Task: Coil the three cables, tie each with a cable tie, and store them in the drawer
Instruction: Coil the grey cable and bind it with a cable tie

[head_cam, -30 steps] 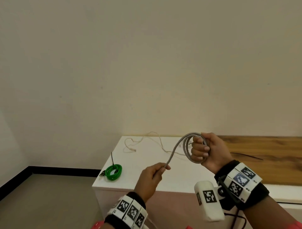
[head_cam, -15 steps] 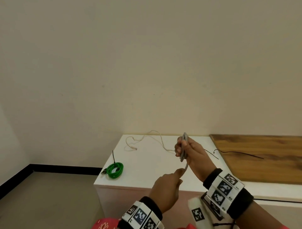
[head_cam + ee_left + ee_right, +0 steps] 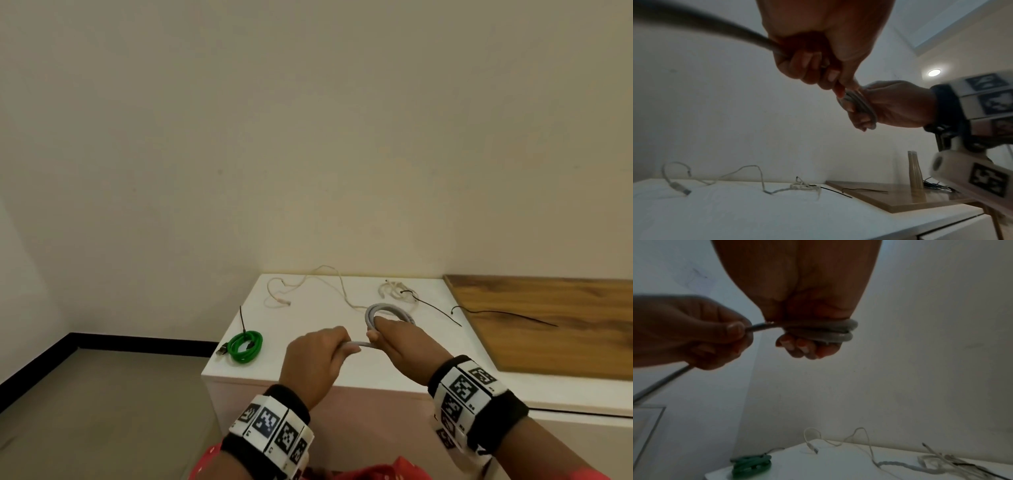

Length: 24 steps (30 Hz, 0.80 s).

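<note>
A grey cable [image 3: 385, 310] is wound in loops [image 3: 830, 331] round the fingers of my right hand [image 3: 399, 342], which grips the coil above the white cabinet top [image 3: 308, 363]. My left hand [image 3: 317, 359] pinches the cable's free length [image 3: 748, 35] just left of the coil [image 3: 857, 104]. A green cable [image 3: 245, 346], coiled and bound with a black tie, lies at the cabinet's front left [image 3: 751, 464]. A thin white cable [image 3: 329, 286] sprawls loose along the back. Two black cable ties [image 3: 435, 308] lie near the wooden board [image 3: 555, 329].
The white cabinet stands against a plain wall, with grey floor to its left. A wooden board covers the surface on the right, and a slim tan upright object [image 3: 914, 170] stands on it. A dark drawer seam [image 3: 582, 413] runs under the right part of the top.
My right hand has turned and dropped, so the grey coil shows as a ring again. My left hand rose toward it, feeding the free length into another loop.
</note>
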Available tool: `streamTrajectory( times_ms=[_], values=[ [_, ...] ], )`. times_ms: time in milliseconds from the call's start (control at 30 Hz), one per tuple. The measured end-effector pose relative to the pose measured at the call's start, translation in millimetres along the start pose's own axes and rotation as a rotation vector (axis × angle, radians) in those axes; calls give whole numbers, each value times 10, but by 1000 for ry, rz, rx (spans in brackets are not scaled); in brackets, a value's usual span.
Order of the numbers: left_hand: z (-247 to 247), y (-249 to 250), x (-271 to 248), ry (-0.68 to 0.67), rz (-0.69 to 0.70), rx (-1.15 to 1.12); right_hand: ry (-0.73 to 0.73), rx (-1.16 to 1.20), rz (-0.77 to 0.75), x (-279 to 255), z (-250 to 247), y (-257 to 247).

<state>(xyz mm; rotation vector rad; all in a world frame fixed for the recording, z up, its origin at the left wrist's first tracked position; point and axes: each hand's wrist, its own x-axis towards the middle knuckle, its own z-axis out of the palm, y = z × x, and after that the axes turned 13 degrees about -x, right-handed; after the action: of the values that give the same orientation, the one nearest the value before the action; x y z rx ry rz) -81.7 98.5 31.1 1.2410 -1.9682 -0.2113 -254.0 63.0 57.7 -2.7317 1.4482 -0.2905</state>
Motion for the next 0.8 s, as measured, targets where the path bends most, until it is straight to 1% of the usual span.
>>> streamTrajectory(
  times_ms=[67,100,133,233,300,400,500,600,733,800],
  values=[
    [-50,-29,57,29,12,-22,-35,11,-42,-15,-39,-36],
    [-63,-37,88,37,13,-34,-56,66,-52,-11,-56,-44],
    [-68,-46,118,45,10,-60,-85,180,-40,-4,-70,-35],
    [-70,-86,164,106,-48,-258,-159,794,89,-1,-180,19],
    [-80,-131,145,126,-113,-394,-181,1123,171,-6,-297,77],
    [-38,-143,56,64,-180,-502,-293,1423,210,-14,-399,127],
    [107,-58,-25,12,-249,-611,-336,1717,145,0,-375,89],
    [222,78,-60,-14,-361,-759,-305,1924,87,25,-348,13],
    [248,266,-50,-91,-477,-849,-133,2073,173,36,-357,-87],
    [253,307,-53,-131,-521,-867,-66,2133,173,31,-366,-125]
  ],
)
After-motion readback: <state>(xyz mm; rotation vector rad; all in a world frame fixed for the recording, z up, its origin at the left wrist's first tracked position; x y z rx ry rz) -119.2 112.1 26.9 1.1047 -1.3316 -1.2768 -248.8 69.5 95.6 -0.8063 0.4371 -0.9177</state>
